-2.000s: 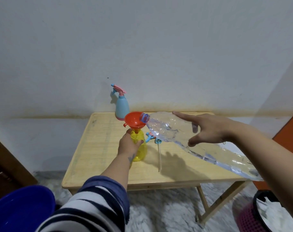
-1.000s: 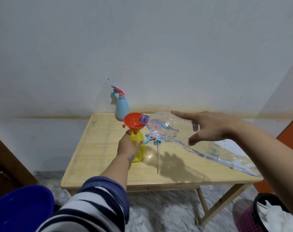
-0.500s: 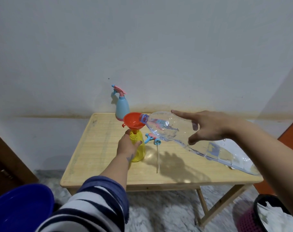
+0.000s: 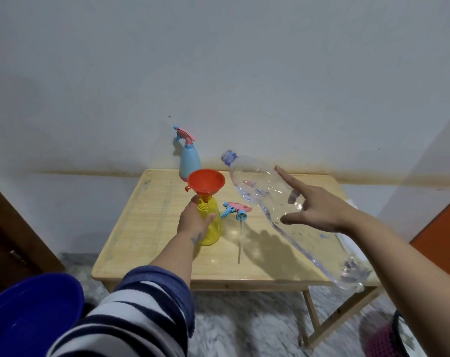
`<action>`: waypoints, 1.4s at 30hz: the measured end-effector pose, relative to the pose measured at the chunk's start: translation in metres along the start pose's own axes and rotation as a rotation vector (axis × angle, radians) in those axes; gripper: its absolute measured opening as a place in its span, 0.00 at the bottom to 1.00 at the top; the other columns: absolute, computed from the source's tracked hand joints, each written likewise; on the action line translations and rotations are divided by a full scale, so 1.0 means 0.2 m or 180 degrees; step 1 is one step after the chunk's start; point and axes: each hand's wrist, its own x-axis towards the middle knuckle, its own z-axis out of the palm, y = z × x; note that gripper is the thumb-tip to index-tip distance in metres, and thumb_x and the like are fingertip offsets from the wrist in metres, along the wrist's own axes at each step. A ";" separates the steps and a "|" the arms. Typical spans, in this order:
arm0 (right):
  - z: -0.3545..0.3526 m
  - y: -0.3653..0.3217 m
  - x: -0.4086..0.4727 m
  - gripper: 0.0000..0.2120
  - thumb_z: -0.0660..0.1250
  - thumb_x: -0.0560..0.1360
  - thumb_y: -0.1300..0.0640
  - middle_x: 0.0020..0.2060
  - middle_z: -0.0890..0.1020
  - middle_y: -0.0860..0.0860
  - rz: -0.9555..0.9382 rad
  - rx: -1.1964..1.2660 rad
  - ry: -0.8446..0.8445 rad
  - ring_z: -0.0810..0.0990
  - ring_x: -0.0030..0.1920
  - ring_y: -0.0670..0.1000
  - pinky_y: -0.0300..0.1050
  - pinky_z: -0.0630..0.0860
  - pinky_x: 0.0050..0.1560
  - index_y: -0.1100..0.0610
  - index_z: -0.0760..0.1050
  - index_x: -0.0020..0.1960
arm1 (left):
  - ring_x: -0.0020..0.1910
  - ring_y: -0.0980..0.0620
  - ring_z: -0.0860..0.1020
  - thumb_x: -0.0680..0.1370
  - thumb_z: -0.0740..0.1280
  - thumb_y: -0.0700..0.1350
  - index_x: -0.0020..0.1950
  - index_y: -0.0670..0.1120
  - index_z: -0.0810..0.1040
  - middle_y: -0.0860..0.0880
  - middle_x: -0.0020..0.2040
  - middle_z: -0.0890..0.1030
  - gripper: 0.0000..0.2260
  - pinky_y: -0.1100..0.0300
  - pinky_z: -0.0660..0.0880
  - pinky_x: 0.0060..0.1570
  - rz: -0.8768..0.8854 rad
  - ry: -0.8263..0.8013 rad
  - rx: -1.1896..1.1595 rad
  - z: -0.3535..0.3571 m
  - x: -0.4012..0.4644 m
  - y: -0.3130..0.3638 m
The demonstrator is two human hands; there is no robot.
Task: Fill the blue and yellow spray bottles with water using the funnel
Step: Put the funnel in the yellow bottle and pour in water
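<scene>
Left hand (image 4: 194,219) curled around yellow spray bottle (image 4: 211,229) under funnel (image 4: 206,181); right hand (image 4: 319,210) gripping clear bottle (image 4: 260,186), forefinger straight.

left hand (image 4: 194,219) at 9 o'clock, fingers and thumb curled in a grip, striped sleeve pushed up. right hand (image 4: 318,206) at 3 o'clock, index finger straight toward 10, thumb underneath, gripping.

Soft, even indoor light, neither bright nor dim. The right hand (image 4: 319,211) and the clear plastic bottle (image 4: 275,202) it holds throw a dark shadow onto the surface (image 4: 146,228) just beneath them, with small glints of glare there. The wide lens bows the wall line. The floor (image 4: 244,328) below the hands looks smeared.
</scene>
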 end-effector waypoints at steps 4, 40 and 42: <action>0.07 0.10 0.03 0.48 0.73 0.67 0.47 0.53 0.75 0.49 0.0078 0.0503 0.0416 0.80 0.40 0.53 0.48 0.76 0.56 0.20 0.40 0.66 | 0.63 0.42 0.75 0.75 0.70 0.49 0.72 0.48 0.65 0.45 0.63 0.77 0.27 0.50 0.72 0.61 0.0011 0.0044 0.0038 0.01 0.01 -0.01; 0.36 0.46 0.25 0.55 0.79 0.63 0.54 0.73 0.54 0.55 0.1980 0.1535 0.1686 0.65 0.69 0.62 0.56 0.69 0.64 0.50 0.45 0.77 | 0.63 0.40 0.74 0.76 0.70 0.50 0.72 0.46 0.66 0.43 0.64 0.76 0.27 0.49 0.70 0.59 0.0114 0.0051 0.0045 0.02 -0.02 -0.03; 0.45 0.38 0.20 0.53 0.80 0.63 0.53 0.72 0.55 0.55 0.2371 0.1353 0.1631 0.65 0.69 0.61 0.58 0.69 0.63 0.52 0.47 0.76 | 0.62 0.40 0.74 0.76 0.70 0.50 0.70 0.46 0.67 0.44 0.63 0.76 0.26 0.51 0.70 0.57 0.0151 0.0041 0.0013 0.01 -0.03 -0.02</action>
